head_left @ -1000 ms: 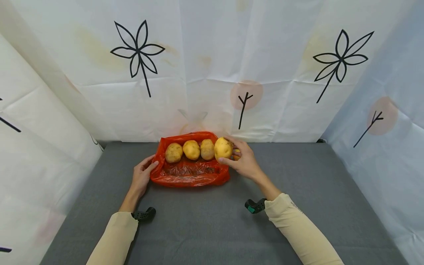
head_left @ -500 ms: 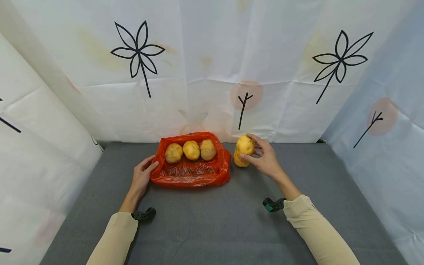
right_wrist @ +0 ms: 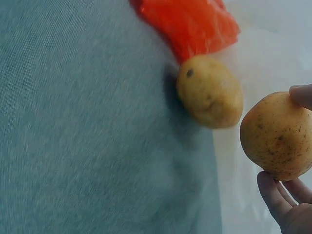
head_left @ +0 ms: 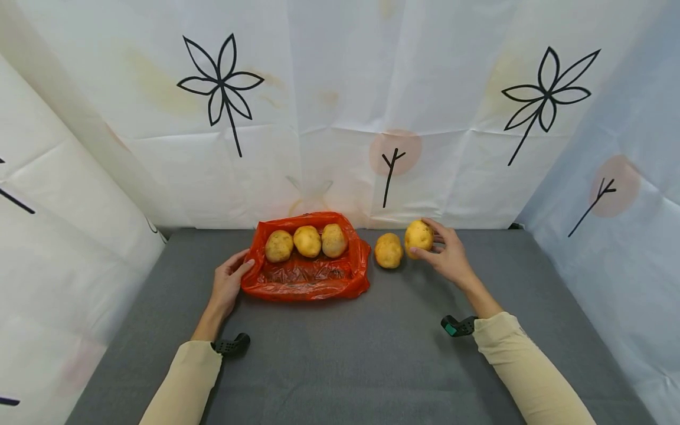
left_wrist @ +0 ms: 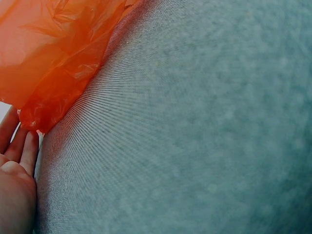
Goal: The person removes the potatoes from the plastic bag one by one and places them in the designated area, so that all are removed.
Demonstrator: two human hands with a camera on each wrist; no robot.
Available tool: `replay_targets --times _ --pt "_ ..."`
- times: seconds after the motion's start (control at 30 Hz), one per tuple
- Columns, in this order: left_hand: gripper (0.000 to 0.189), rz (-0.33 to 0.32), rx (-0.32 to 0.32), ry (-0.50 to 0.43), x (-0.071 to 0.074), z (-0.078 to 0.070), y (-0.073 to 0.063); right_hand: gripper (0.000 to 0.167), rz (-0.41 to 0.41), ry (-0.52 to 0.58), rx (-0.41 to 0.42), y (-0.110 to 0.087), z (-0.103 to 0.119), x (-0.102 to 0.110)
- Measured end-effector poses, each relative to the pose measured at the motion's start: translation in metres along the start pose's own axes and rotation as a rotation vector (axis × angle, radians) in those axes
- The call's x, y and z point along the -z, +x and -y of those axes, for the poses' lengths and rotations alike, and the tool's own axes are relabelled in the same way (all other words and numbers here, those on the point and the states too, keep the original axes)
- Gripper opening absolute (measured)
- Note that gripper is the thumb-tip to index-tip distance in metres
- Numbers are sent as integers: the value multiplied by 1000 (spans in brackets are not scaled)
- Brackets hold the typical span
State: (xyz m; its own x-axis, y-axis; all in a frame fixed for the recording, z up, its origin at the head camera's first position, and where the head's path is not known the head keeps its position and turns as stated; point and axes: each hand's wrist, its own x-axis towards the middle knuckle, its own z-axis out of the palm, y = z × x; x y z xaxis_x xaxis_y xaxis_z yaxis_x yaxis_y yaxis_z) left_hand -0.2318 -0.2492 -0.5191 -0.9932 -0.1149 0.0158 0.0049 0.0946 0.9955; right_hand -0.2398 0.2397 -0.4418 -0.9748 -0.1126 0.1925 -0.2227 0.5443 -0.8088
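Observation:
My right hand (head_left: 448, 254) holds a potato (head_left: 418, 237) between thumb and fingertips, to the right of another potato (head_left: 389, 251) that lies on the grey cloth. In the right wrist view the held potato (right_wrist: 278, 136) shows dark specks, with fingertips at opposite sides of it. A red plastic bag (head_left: 303, 289) lies spread open left of centre, and three potatoes (head_left: 307, 241) sit in a row inside it. At the bag's left edge, my left hand (head_left: 228, 283) pinches the plastic between thumb and fingers. The left wrist view shows the crumpled bag (left_wrist: 63, 58) above the fingers.
Grey cloth (head_left: 329, 366) covers the table, which ends at the back against a white fabric wall (head_left: 329, 118) printed with leaves and trees. More white fabric stands at the left and right sides. Each wrist wears a black band (head_left: 232, 344).
My right hand has carried one potato from the bag's right side rightward, past the potato on the cloth, which is now fully visible. The left hand and the bag have stayed almost still.

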Motion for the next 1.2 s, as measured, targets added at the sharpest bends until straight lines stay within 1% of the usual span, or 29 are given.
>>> replay_targets --times 0.17,0.37,0.5,0.63,0.87,1.0,1.2 --pt "49 -1 10 3 0 0 1 73 2 -58 -17 -2 -10 2" --pt "49 -7 11 15 0 -1 1 70 21 -136 -36 -1 -25 -2" --pt "49 -7 19 13 0 0 1 70 38 -162 -72 0 -31 -5" --pt "49 -4 17 12 1 1 1 72 52 -176 -108 3 -32 -7" --pt "51 -10 -19 22 1 1 0 74 77 -183 -149 8 -28 -9" --pt "52 -10 -31 26 2 1 -1 73 85 -188 -151 10 -28 -11" --pt "51 -6 -28 16 1 1 -1 74 90 -177 -147 12 -29 -13"
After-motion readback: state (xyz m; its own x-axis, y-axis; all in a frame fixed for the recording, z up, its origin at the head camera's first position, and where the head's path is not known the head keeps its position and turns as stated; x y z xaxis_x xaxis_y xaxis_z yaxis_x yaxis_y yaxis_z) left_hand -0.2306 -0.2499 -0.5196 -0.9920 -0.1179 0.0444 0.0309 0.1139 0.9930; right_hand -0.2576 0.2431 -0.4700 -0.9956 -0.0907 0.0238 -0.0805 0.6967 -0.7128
